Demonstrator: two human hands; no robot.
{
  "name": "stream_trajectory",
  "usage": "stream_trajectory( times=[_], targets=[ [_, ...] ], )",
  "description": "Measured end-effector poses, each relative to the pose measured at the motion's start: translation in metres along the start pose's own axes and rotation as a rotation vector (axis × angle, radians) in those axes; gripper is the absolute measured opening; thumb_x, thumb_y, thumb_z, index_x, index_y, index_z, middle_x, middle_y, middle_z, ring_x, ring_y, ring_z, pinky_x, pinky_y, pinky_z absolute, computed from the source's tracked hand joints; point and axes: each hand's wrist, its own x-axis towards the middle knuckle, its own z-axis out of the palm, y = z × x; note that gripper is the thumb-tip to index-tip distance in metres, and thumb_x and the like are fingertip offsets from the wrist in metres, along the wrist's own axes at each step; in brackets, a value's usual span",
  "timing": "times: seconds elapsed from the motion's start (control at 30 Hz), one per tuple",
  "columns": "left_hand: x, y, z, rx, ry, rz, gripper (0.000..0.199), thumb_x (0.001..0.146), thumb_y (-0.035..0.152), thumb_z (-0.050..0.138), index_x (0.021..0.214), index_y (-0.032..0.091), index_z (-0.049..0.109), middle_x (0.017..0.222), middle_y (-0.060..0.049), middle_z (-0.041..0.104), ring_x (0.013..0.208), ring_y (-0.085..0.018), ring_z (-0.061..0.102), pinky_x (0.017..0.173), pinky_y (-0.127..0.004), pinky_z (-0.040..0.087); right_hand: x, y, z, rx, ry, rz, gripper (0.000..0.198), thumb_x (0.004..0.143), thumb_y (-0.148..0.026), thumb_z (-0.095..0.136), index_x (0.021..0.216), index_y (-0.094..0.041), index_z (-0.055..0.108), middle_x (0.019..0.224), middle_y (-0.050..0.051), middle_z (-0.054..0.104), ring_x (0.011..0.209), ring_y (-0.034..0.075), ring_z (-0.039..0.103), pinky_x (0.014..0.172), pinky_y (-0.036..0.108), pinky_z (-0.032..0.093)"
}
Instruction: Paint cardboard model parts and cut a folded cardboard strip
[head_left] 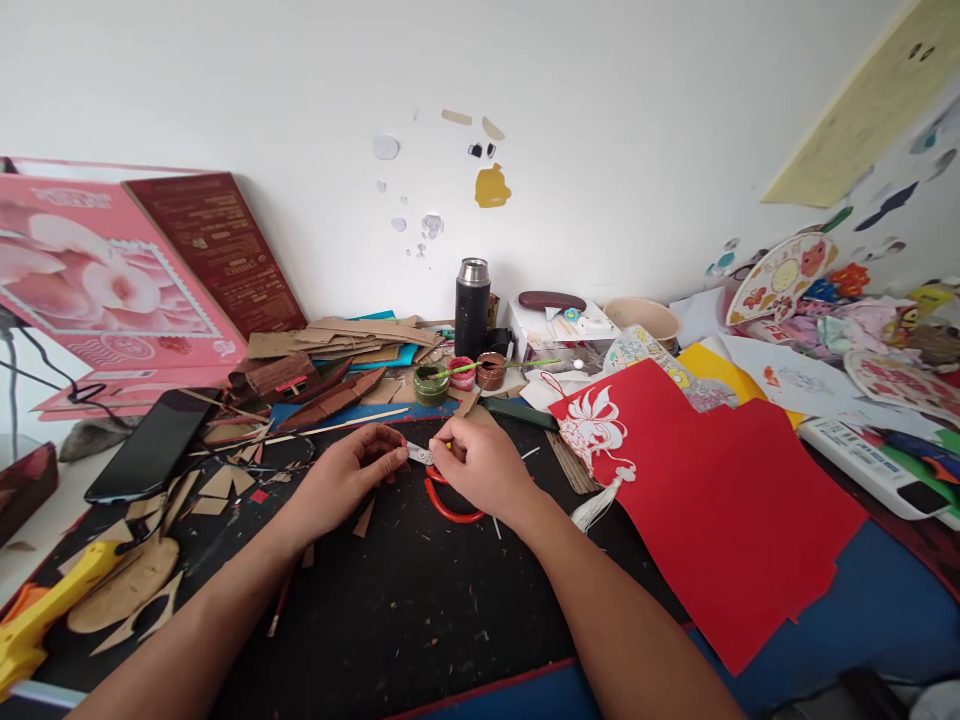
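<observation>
Silver-grey, flat, metal-looking piece [418, 453] spans between a curled left hand [360, 465] and a pinching right hand [480, 460].
Its right end sits in the right hand's pinch; whether the left hand grips the other end, I cannot tell. The long axis runs crosswise, dipping rightward, with a round mark near the right hand. Just below that hand curves a glossy red handle loop [457, 517], over the black-topped worktop [420, 620].
</observation>
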Motion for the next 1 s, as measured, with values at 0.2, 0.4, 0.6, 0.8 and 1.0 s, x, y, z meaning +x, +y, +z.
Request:
stream_trajectory(
  times=[0.2,0.4,0.6,0.8,1.0],
  targets=[
    [0.000,-0.003,0.001,0.034,-0.006,0.034,0.051,0.090,0.069,0.067,0.108,0.021,0.071,0.096,-0.005,0.076,0.085,-0.023,0.070,0.076,-0.034,0.055,0.000,0.001,0.001,0.026,-0.013,-0.018,0.015,0.095,-0.024,0.066,0.081,-0.021,0.067,0.059,-0.006,0.055,0.055,0.012,0.048,0.060,0.027,0.028],
    [0.002,-0.006,0.001,0.059,0.010,0.039,0.050,0.089,0.069,0.067,0.108,0.023,0.072,0.097,-0.005,0.078,0.087,-0.024,0.072,0.079,-0.035,0.057,0.000,0.001,0.000,0.036,0.008,-0.017,0.018,0.095,-0.026,0.064,0.078,-0.021,0.061,0.058,-0.007,0.052,0.054,0.012,0.045,0.059,0.027,0.027],
    [0.001,-0.008,-0.005,0.155,0.044,0.053,0.047,0.091,0.067,0.065,0.110,0.024,0.071,0.102,-0.005,0.080,0.096,-0.026,0.074,0.086,-0.035,0.055,0.000,0.001,-0.001,0.051,0.036,-0.028,0.021,0.095,-0.026,0.061,0.076,-0.022,0.054,0.056,-0.007,0.048,0.053,0.012,0.042,0.058,0.027,0.026],
    [0.003,-0.009,-0.012,0.254,0.084,0.042,0.047,0.092,0.068,0.061,0.108,0.025,0.072,0.101,-0.004,0.080,0.096,-0.027,0.074,0.085,-0.035,0.055,0.001,0.004,0.000,0.063,0.046,-0.027,0.022,0.096,-0.029,0.059,0.076,-0.022,0.054,0.060,-0.006,0.051,0.057,0.013,0.044,0.060,0.027,0.027],
    [0.003,-0.005,-0.015,0.309,0.058,0.050,0.043,0.092,0.065,0.060,0.105,0.026,0.072,0.101,-0.004,0.081,0.095,-0.027,0.075,0.085,-0.034,0.055,0.002,0.006,-0.001,0.062,0.079,-0.057,0.029,0.097,-0.029,0.054,0.069,-0.022,0.050,0.059,-0.005,0.047,0.057,0.013,0.042,0.059,0.028,0.026]
  ],
)
